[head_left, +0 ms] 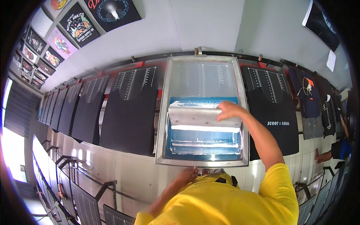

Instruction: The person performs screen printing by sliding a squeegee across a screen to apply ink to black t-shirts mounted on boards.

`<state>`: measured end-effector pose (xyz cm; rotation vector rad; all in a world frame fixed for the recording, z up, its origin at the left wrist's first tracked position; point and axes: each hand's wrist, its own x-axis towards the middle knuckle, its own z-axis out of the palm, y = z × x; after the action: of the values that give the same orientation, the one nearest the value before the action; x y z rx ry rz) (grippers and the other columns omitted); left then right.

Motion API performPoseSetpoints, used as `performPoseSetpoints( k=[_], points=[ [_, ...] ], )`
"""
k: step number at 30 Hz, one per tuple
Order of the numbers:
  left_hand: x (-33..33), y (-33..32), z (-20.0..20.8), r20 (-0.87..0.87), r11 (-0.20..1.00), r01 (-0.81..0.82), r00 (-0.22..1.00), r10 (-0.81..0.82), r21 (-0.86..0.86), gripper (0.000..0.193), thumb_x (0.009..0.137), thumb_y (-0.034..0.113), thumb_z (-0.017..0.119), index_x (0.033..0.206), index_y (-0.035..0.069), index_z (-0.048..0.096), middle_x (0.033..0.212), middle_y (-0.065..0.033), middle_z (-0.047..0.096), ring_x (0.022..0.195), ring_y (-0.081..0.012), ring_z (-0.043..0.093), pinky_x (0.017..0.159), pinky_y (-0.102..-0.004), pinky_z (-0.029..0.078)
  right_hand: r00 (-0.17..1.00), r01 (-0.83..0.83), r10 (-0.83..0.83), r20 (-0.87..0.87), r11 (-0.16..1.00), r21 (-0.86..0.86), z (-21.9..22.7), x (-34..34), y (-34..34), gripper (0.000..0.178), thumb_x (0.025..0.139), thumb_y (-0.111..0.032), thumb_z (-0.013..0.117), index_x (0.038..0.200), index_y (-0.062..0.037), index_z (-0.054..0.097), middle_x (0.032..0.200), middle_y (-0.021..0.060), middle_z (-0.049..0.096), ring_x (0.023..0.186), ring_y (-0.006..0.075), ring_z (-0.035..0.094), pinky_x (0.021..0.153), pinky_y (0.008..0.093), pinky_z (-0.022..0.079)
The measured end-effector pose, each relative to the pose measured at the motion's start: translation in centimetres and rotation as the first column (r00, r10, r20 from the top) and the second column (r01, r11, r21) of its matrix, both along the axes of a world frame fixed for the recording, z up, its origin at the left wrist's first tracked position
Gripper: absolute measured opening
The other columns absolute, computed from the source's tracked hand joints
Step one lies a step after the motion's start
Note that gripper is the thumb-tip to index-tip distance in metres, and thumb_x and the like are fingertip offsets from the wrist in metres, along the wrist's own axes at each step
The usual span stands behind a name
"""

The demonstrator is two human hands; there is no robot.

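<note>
In a rectangular metal frame point(162, 123), a flat metallic squeegee point(193, 116) is gripped at its 3-o'clock end by the right hand point(228, 111) amid white-smeared blue mesh point(202, 136); at 6 o'clock, the left hand point(189, 175) shows no discernible grasp.

Pale grey wall point(210, 30), colourful prints point(79, 26) at left, shiny tiled floor point(129, 168), bright window point(13, 146)

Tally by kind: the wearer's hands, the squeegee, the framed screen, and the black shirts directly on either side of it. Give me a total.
Hands: 2 (left hand, right hand)
Squeegee: 1
Framed screen: 1
Black shirts: 2 (left shirt, right shirt)
Total: 6
</note>
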<state>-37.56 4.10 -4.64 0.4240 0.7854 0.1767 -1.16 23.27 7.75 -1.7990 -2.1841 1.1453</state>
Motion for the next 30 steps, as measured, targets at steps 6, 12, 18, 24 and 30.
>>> performPoseSetpoints(
  k=[6, 12, 18, 24, 30],
  points=[
    [0.2, 0.8, 1.7, 0.063, 0.999, 0.029, 0.998, -0.026, -0.038, 0.030, 0.109, 0.031, 0.043, 0.086, 0.013, 0.051, 0.064, 0.0043, 0.040, 0.051, -0.0062, 0.037, 0.044, -0.0228, 0.025, 0.939, -0.051, -0.132, 0.317, 0.859, 0.510, -1.4, -6.4, -15.2, 0.034, 0.074, -0.024, 0.074, 0.100, -0.0057, 0.064, 0.094, 0.0101, 0.066, 0.092, 0.0291, 0.065, 0.076, 0.0454, 0.052],
    [-0.5, 1.4, -2.3, 0.113, 0.965, 0.121, 0.982, -0.150, 0.234, 0.025, 0.106, 0.025, 0.046, 0.085, 0.013, 0.050, 0.062, 0.0037, 0.040, 0.048, -0.0081, 0.035, 0.043, -0.0249, 0.026, 0.929, -0.103, -0.139, 0.342, 0.792, 0.601, -2.2, -7.9, -17.7, 0.033, 0.073, -0.016, 0.076, 0.101, -0.0073, 0.061, 0.100, 0.0067, 0.064, 0.095, 0.0267, 0.061, 0.078, 0.0419, 0.050],
    [0.1, 1.6, 0.2, 0.089, 0.978, 0.033, 0.996, -0.015, -0.205, 0.026, 0.107, 0.028, 0.046, 0.087, 0.013, 0.050, 0.064, 0.0052, 0.037, 0.051, -0.0081, 0.033, 0.046, -0.0240, 0.027, 0.917, -0.114, -0.118, 0.382, 0.839, 0.532, -1.6, -8.7, -19.3, 0.037, 0.075, -0.022, 0.079, 0.104, -0.0082, 0.060, 0.101, 0.0057, 0.063, 0.099, 0.0259, 0.061, 0.081, 0.0401, 0.051],
    [0.3, 1.4, 0.7, 0.114, 0.980, 0.019, 0.993, 0.004, -0.200, 0.025, 0.107, 0.031, 0.047, 0.090, 0.013, 0.050, 0.066, 0.0058, 0.036, 0.053, -0.0079, 0.032, 0.049, -0.0236, 0.028, 0.914, -0.094, -0.130, 0.384, 0.854, 0.511, -1.7, -8.6, -19.5, 0.039, 0.074, -0.024, 0.081, 0.104, -0.0087, 0.061, 0.099, 0.0056, 0.063, 0.100, 0.0252, 0.061, 0.082, 0.0395, 0.051],
    [0.4, 1.1, 0.4, 0.091, 0.996, -0.006, 0.996, 0.014, -0.090, 0.028, 0.107, 0.033, 0.045, 0.098, 0.008, 0.055, 0.066, 0.0046, 0.039, 0.054, -0.0082, 0.035, 0.050, -0.0241, 0.030, 0.913, -0.090, -0.132, 0.387, 0.858, 0.505, -1.5, -8.4, -18.9, 0.038, 0.075, -0.024, 0.081, 0.104, -0.0085, 0.062, 0.101, 0.0061, 0.064, 0.102, 0.0245, 0.062, 0.084, 0.0391, 0.051]
  ],
)
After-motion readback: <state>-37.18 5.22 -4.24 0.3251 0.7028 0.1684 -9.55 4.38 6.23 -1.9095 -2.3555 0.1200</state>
